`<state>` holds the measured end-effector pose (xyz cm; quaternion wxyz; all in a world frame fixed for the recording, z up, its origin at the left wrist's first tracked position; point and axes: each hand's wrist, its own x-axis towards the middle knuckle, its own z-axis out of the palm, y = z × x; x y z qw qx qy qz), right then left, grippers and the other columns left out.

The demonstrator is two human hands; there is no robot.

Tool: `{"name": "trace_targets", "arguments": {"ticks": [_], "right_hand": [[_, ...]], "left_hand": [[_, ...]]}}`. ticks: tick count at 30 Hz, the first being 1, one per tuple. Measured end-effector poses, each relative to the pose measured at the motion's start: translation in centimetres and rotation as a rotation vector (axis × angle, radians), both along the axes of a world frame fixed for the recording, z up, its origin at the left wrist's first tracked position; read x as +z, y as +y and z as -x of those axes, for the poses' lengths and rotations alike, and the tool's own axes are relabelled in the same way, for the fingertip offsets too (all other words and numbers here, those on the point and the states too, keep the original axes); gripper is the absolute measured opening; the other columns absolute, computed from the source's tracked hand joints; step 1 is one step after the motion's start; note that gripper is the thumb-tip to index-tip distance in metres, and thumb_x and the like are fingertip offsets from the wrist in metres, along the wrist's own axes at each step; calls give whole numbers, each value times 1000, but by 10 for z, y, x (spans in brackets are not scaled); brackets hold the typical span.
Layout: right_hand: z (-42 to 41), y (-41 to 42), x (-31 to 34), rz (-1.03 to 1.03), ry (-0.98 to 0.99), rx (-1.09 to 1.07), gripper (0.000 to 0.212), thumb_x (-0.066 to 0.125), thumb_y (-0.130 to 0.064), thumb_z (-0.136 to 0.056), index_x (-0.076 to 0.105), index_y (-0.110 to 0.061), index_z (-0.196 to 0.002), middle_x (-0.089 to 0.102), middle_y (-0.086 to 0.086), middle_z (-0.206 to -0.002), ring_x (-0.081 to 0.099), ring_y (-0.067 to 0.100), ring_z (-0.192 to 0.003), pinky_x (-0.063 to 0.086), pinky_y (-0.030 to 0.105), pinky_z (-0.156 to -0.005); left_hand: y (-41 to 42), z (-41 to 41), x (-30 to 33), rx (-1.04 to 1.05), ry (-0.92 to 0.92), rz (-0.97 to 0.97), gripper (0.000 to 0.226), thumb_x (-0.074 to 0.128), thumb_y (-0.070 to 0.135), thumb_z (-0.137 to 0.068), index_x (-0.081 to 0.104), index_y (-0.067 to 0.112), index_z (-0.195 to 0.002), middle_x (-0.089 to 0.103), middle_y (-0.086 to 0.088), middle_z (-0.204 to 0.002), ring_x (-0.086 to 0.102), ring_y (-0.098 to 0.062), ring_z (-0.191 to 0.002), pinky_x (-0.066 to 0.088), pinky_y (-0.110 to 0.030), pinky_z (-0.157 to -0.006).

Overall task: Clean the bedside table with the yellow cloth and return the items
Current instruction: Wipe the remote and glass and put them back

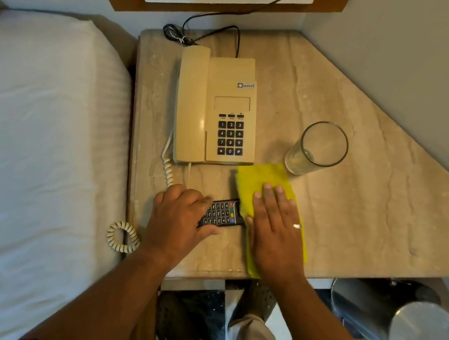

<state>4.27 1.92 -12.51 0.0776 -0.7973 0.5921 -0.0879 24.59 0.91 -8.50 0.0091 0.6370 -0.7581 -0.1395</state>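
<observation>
Beige marble bedside table (366,176) stands between the white bed (28,135) and the grey wall. Your left hand (178,218) is closed around the black remote (223,213), with the cream telephone (219,109) beyond your knuckles. Your right hand (275,230) lies flat with fingers spread, pressing the yellow cloth (260,182), which touches the remote's end. An empty glass (318,149) stands just beyond the cloth.

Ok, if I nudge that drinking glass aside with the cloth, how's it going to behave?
The glass looks tall, narrow and empty, so probably light and tippy. On the smooth stone table it may slide readily; being glass, it's likely fragile.
</observation>
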Motion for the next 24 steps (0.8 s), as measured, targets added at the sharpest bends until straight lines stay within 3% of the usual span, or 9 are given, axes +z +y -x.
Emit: {"name": "trace_targets", "arguments": {"ticks": [5, 8, 10, 12, 15, 20, 24], "right_hand": [[0, 0, 10, -7, -93, -88, 47, 42, -26, -98, 53, -1, -136, 43, 19, -148, 33, 40, -141, 32, 57, -112], [-31, 7, 4, 8, -184, 55, 45, 46, -23, -98, 51, -3, -138, 42, 15, -151, 31, 34, -144, 23, 52, -117], [-41, 9, -2, 31, -134, 124, 46, 50, -23, -97, 51, -5, -139, 41, 14, -151, 32, 33, -144, 24, 50, -117], [-39, 7, -5, 48, -82, 124, 47, 50, -24, -97, 50, -5, -140, 40, 14, -152, 32, 32, -144, 25, 50, -116], [-20, 5, -2, 35, -54, 35, 48, 41, -28, -99, 50, -5, -140, 41, 15, -151, 33, 33, -143, 25, 49, -116], [-8, -2, 12, -10, -64, -123, 49, 38, -28, -97, 54, -2, -135, 44, 18, -147, 35, 39, -140, 32, 56, -112], [-44, 6, 6, 8, -205, 88, 45, 44, -26, -96, 57, -7, -134, 48, 11, -146, 35, 35, -140, 26, 52, -115]], "left_hand": [[5, 5, -4, 2, -26, 65, 62, 77, 58, -64, 71, 16, -109, 69, 2, -97, 60, -25, -95, 47, -41, -75], [8, 5, -9, 17, 1, 99, 47, 80, 51, -66, 70, 21, -101, 66, 5, -96, 57, -24, -99, 44, -40, -78], [7, 3, -8, -3, 11, 114, 36, 79, 46, -69, 69, 22, -94, 66, 5, -97, 55, -25, -106, 43, -42, -87], [6, 1, -7, -52, -36, 112, 45, 79, 49, -68, 70, 19, -101, 67, -2, -113, 54, -34, -121, 38, -51, -103], [6, 2, -6, -71, -90, 87, 62, 74, 56, -71, 68, 15, -117, 46, -14, -147, 31, -42, -141, 22, -57, -114], [9, 4, -12, -30, -58, 87, 61, 75, 54, -72, 69, 15, -118, 31, -17, -155, 20, -41, -143, 19, -58, -113], [12, 2, -17, 5, -31, 42, 52, 79, 45, -71, 67, 22, -117, 18, -12, -160, 12, -42, -146, 16, -67, -112]]}}
